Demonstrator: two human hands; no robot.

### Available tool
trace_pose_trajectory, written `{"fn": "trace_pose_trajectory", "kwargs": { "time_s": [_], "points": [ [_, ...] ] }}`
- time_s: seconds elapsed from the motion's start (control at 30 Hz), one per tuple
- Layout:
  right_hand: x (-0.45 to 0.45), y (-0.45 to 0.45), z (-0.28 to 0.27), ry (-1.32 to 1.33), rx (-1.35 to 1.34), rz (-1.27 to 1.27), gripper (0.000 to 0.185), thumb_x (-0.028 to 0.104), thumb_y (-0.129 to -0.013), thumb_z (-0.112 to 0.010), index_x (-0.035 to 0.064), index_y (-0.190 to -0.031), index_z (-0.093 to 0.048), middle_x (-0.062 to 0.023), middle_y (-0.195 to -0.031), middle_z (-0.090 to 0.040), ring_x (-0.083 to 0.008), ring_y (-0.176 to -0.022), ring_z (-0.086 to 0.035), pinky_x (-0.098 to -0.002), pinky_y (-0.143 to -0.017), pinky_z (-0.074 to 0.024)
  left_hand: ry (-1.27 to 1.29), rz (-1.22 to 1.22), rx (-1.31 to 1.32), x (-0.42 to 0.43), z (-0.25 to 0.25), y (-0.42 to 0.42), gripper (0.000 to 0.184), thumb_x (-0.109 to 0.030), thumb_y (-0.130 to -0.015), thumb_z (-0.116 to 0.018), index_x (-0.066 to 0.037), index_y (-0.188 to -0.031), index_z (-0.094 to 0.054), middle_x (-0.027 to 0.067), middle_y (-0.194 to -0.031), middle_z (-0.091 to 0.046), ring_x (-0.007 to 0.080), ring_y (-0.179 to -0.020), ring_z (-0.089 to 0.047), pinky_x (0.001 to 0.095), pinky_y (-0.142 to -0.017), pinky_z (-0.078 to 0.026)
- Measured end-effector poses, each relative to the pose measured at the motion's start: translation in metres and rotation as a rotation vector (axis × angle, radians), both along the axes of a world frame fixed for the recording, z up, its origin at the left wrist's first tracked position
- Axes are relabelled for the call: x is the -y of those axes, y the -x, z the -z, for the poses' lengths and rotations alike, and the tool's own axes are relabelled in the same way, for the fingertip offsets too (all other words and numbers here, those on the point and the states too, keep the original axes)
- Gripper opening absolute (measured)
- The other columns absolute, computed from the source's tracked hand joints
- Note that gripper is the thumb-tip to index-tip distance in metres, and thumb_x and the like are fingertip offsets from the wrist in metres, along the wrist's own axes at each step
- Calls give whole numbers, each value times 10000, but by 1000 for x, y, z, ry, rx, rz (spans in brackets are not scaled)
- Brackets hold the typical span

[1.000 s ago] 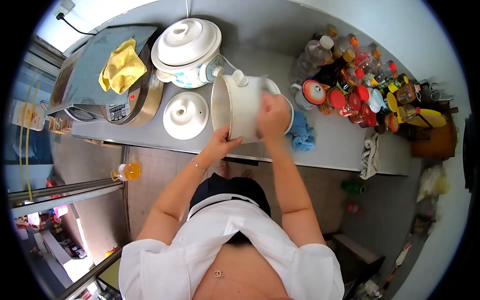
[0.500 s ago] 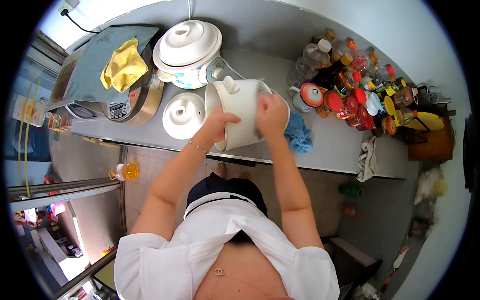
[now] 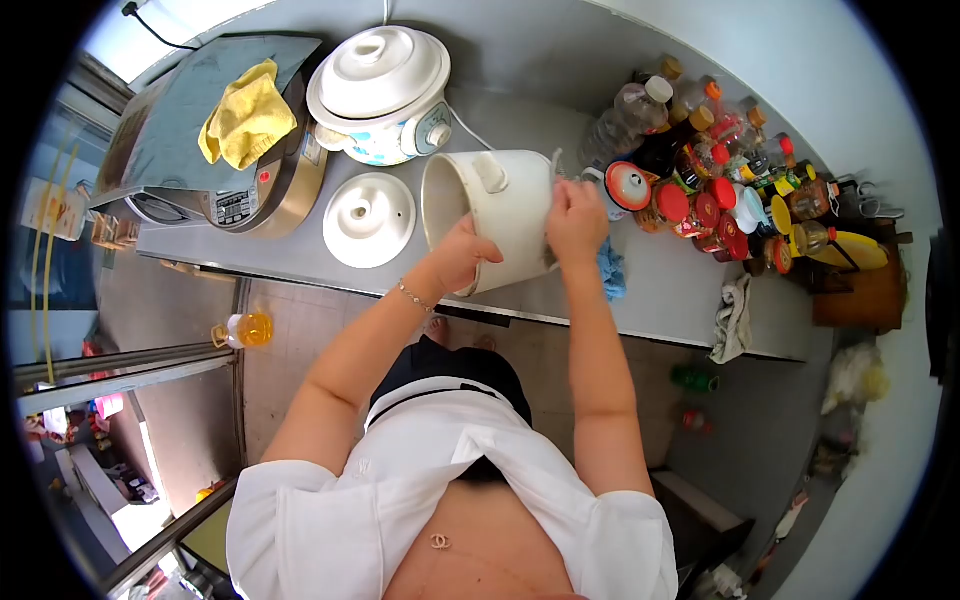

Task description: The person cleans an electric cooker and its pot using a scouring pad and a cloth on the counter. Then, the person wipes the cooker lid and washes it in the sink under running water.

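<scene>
A white ceramic inner pot (image 3: 510, 215) lies tilted on its side above the counter edge, its mouth facing left. My left hand (image 3: 462, 258) grips its rim, thumb outside and fingers inside the mouth. At the pot's base, my right hand (image 3: 578, 222) is closed around a thin greyish, cloth-like piece (image 3: 557, 163) pressed to the pot; the fingers hide most of it. Left of the pot, a white ceramic lid (image 3: 369, 222) lies on the counter. Behind the lid stands a white slow cooker (image 3: 383, 95) with its own lid on.
To the left is a rice cooker (image 3: 285, 195) beside a covered appliance with a yellow cloth (image 3: 250, 115). Bottles and jars (image 3: 705, 210) crowd the right, near an enamel mug (image 3: 627, 186) and a blue cloth (image 3: 611, 270). An oil bottle (image 3: 245, 330) stands on the floor.
The pot has shifted slightly to the right in my left hand. My right hand has slid from the pot's side toward its base, farther right.
</scene>
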State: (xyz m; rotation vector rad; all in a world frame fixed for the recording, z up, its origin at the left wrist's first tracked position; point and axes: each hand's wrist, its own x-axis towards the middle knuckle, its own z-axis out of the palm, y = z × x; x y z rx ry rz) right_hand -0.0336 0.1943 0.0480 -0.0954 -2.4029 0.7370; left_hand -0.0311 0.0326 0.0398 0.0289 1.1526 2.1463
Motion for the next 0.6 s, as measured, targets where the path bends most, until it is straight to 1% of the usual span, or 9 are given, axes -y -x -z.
{"fn": "trace_pose_trajectory", "kwargs": {
  "time_s": [0.03, 0.07, 0.17, 0.2, 0.3, 0.33, 0.4, 0.5, 0.6],
  "points": [
    [-5, 2, 0, 24, 16, 49, 127, 163, -792, -555, 96, -839, -652, -105, -697, -515, -296, -651, -520, -394, -557, -403, 8, -8, -12, -2, 0, -2, 561, 131, -594, -467, -18, -1134, -485, 73, -1021, -567, 190, -934, -559, 279, -791, -444],
    [-2, -2, 4, -103, 78, 49, 127, 157, -795, -552, 87, -836, -649, -103, -680, -508, -297, -654, -521, -389, -564, -409, 9, -6, -39, -3, 0, -2, 557, 126, -596, -473, -20, -1133, -487, 68, -1020, -567, 183, -935, -554, 274, -789, -440],
    [40, -33, -13, 25, -66, -135, 127, 143, -796, -551, 85, -853, -649, -98, -685, -512, -302, -661, -521, -371, -567, -417, 62, 15, -113, -6, -3, 4, 552, 112, -606, -490, -22, -1142, -484, 60, -1029, -564, 164, -943, -538, 264, -791, -427],
    [32, -31, -2, 4, 51, -115, 158, 154, -749, -585, 97, -878, -657, -109, -727, -527, -315, -702, -534, -392, -611, -426, 126, 39, -125, -3, -8, 6, 555, 107, -613, -496, -21, -1152, -478, 60, -1039, -562, 158, -950, -530, 262, -795, -422],
    [-39, -3, 42, 198, 203, -19, 178, 152, -778, -606, 63, -927, -647, -67, -764, -576, -233, -712, -560, -328, -625, -434, 247, 54, -210, -4, -12, -1, 539, 75, -658, -515, -17, -1185, -451, 65, -1067, -555, 159, -967, -513, 274, -825, -410],
    [-51, -5, 37, 422, 194, -44, 187, 159, -794, -604, 46, -939, -639, -52, -787, -585, -194, -724, -553, -301, -635, -430, 271, 42, -246, -8, -13, -3, 530, 61, -678, -522, -16, -1197, -441, 67, -1076, -554, 161, -972, -508, 280, -837, -407],
    [-67, -9, 25, 859, 182, -103, 212, 172, -826, -600, 13, -964, -623, -21, -832, -602, -115, -748, -538, -248, -655, -423, 359, -18, -462, -14, -11, -4, 501, 17, -723, -532, -8, -1212, -422, 74, -1086, -550, 171, -987, -498, 297, -862, -396],
    [-49, -16, -12, 1218, 89, -260, 227, 164, -852, -582, -20, -982, -604, -3, -854, -590, -53, -770, -485, -202, -684, -399, 562, -38, -668, -19, -3, -8, 463, -46, -777, -536, 10, -1216, -400, 125, -1062, -564, 223, -987, -516, 326, -870, -397],
    [-40, -12, -14, 1261, 132, -287, 213, 143, -863, -560, -10, -1006, -601, 10, -858, -580, -62, -768, -490, -213, -699, -400, 745, 32, -724, -25, -16, -12, 451, -81, -797, -538, 22, -1211, -390, 204, -1018, -572, 310, -969, -541, 360, -843, -413]
  ]
}}
